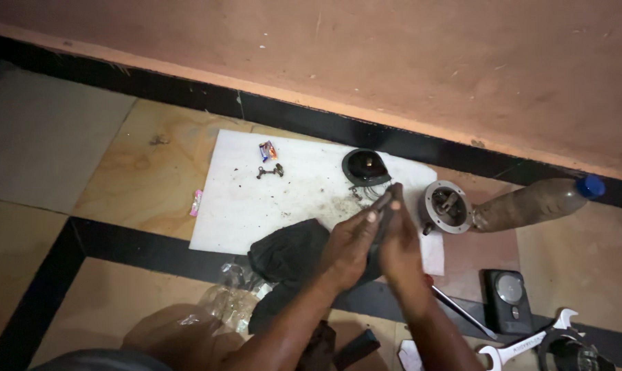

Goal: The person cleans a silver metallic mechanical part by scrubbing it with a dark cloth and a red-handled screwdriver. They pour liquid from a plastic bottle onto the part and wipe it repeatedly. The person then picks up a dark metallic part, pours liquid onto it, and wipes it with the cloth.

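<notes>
Both hands, left hand (351, 242) and right hand (397, 242), are pressing together on a dark flat part (382, 221); we're judging it light, stiff, greasy, best gripped by its edges.

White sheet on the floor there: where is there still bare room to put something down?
The white sheet is barest at its left half, below the small metal parts and sweet wrapper, left of the black cloth. The tan tile further left is open too. It is crowded around the hands, black dome part and round metal housing.
</notes>
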